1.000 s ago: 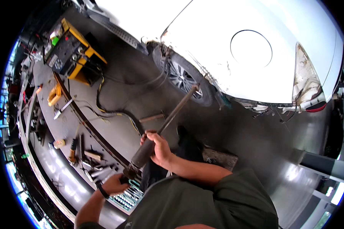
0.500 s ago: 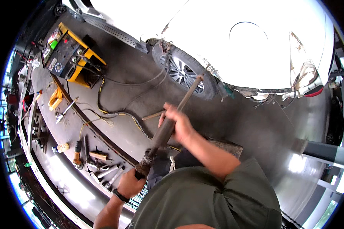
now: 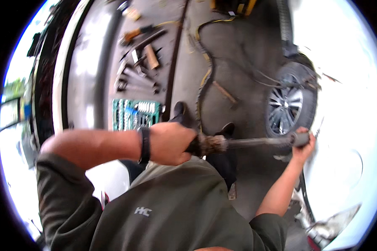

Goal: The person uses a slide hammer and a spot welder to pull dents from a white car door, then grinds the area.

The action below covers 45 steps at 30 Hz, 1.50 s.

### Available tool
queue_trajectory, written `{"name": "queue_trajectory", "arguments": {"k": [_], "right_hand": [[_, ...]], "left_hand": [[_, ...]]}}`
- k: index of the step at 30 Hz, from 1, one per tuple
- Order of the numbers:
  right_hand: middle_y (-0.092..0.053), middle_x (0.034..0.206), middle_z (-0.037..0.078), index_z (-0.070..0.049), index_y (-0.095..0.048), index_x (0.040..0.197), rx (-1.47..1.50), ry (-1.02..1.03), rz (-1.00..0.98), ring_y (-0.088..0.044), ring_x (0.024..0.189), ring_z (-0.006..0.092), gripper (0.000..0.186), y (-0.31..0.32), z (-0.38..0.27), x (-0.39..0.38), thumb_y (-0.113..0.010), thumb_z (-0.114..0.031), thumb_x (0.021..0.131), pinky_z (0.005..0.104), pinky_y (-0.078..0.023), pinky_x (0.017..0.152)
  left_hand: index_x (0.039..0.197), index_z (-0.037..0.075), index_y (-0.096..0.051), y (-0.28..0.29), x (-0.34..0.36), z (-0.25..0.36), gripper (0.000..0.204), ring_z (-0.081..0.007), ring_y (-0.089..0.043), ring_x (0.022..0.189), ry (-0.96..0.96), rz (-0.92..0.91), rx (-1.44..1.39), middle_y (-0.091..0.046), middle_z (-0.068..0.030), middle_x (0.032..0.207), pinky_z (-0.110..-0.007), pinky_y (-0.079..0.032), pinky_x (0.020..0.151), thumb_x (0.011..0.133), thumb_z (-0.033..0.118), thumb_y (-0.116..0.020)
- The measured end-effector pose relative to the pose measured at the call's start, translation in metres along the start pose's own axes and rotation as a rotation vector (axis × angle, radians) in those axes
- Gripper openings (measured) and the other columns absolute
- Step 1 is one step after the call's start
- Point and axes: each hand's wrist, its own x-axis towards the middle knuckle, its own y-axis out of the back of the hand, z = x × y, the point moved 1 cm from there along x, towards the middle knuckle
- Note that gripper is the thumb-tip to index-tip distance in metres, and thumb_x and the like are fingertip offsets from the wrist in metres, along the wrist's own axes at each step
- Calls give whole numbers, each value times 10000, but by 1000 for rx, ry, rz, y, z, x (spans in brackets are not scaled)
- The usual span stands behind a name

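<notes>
A long slide hammer lies level across in front of me, its far end by the white car body. My left hand is closed round its dark rear grip, next to a worn, rough-looking collar. Out at the other end, my right hand has its fingers wrapped round the grey cylindrical sliding weight. Bare rod shows between the two hands. Whether the tip is joined to the car panel I cannot tell, as that spot is blurred. Just beyond the rod is the car's wheel.
An open green socket set case lies left of my feet. Past it are several hand tools, a wooden block and an orange power tool. A black-and-yellow cable and a short stick lie on the floor.
My right hand has slid the weight along the rod, from near the grip to the car end. My view has swung round, and the hammer now points rightward.
</notes>
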Motion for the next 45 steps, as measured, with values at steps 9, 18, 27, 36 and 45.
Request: {"name": "queue_trajectory", "arguments": {"k": [9,18,27,36,45], "right_hand": [[-646,985,133,96,-555,1135,-70,-28,-84,-637,922,281,425,-11,10,-1,-621,-295,983,412,-530,919],[-608,834,74,-59,-589,950,47,146,229,-597,858,217,373,-193,130,-107,-548,-429,969,370,-488,850],[-622,903,68,-71,-617,1030,425,-139,183,-605,865,223,207,-221,183,-162,-658,-243,923,383,-519,833],[-613,959,69,-82,-595,1062,555,-199,99,-608,908,221,249,-227,180,-162,-693,-254,909,381,-517,872],[-606,973,132,-49,-483,1311,353,-90,55,-636,895,273,464,-194,154,-156,-647,-131,885,466,-550,838]], "left_hand": [[1063,-34,-635,-8,-10,-13,380,-441,-695,942,89,-110,-35,-708,-268,927,-502,-563,830,877,296,-655],[1023,-45,-660,22,58,-27,347,-363,-729,810,-30,-163,99,-705,-224,794,-479,-588,724,849,255,-645],[1237,92,-687,-53,44,-73,451,-272,-716,1033,-296,68,-175,-748,-168,1072,-410,-531,928,806,222,-668],[999,5,-663,-8,27,-11,265,-132,-628,656,209,-281,-294,-655,-29,742,-352,-537,649,833,207,-706],[1004,-5,-677,-49,19,-16,352,-466,-683,938,24,92,31,-710,-274,918,-501,-546,810,817,294,-668]]}}
